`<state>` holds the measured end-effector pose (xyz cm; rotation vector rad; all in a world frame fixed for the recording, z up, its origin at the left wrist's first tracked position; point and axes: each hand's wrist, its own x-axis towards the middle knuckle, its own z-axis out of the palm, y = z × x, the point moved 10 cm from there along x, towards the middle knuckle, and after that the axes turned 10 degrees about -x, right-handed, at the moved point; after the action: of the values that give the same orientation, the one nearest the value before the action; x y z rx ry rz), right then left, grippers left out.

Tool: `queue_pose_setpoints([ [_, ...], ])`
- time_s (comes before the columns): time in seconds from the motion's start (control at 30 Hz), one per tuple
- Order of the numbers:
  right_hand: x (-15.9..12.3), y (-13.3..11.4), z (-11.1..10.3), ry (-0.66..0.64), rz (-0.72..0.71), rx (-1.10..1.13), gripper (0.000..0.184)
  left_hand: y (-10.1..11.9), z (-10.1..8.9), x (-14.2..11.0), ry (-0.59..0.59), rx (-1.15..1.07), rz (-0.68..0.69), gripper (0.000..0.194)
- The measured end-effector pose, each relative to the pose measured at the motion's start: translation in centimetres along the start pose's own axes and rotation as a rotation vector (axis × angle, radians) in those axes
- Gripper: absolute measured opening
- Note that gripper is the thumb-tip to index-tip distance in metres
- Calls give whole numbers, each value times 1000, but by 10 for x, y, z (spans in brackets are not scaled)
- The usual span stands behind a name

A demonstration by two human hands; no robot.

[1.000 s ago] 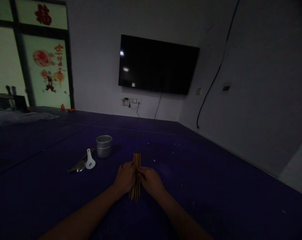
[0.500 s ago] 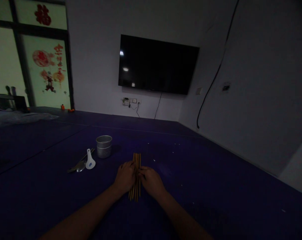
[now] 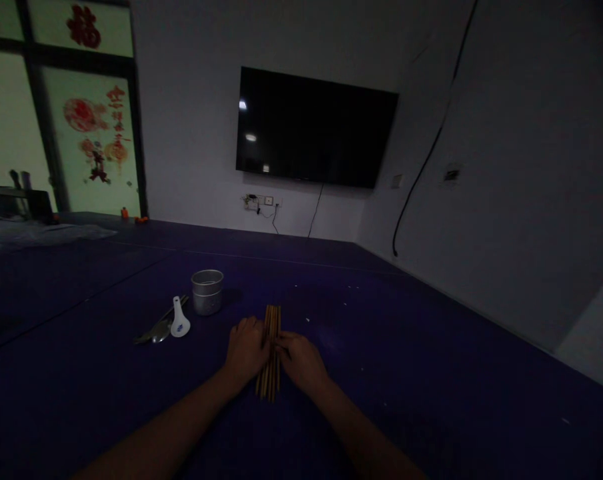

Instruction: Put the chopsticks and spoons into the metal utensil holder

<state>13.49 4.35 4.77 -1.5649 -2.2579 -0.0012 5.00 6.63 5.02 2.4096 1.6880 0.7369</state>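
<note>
A bundle of several brown chopsticks (image 3: 270, 378) lies on the dark blue surface in front of me, pointing away. My left hand (image 3: 246, 350) is closed on the bundle's left side, its thumb against the sticks. From the right, my right hand (image 3: 302, 360) pinches the same bundle with curled fingers; some of its fingertips are hidden. To the left of my hands stands a metal cup (image 3: 208, 292), upright. Beside it lie a white ceramic spoon (image 3: 180, 325) and a metal spoon (image 3: 161, 332).
The blue surface (image 3: 406, 333) reaches to the walls. Clear plastic sheeting (image 3: 41, 235) and a black holder (image 3: 24, 202) are at the far left. A black cable (image 3: 425, 160) hangs along the right wall. A television (image 3: 314, 127) is mounted on the back wall.
My left hand has shifted slightly left and its fingers have lifted back from the top of the chopsticks. My right hand stays almost where it was.
</note>
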Motion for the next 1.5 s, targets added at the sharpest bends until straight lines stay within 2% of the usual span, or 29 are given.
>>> queue_pose_setpoints([
  [0.67, 1, 0, 0, -4, 2, 0, 30, -3, 4, 0, -77, 59, -46, 34],
  [1.17, 1, -3, -1, -12, -8, 0, 29, -6, 3, 3, -91, 110, -20, 29],
  [1.5, 0, -1, -3, 24, 0, 25, 28, 1, 3, 5, -80, 80, 50, 26],
])
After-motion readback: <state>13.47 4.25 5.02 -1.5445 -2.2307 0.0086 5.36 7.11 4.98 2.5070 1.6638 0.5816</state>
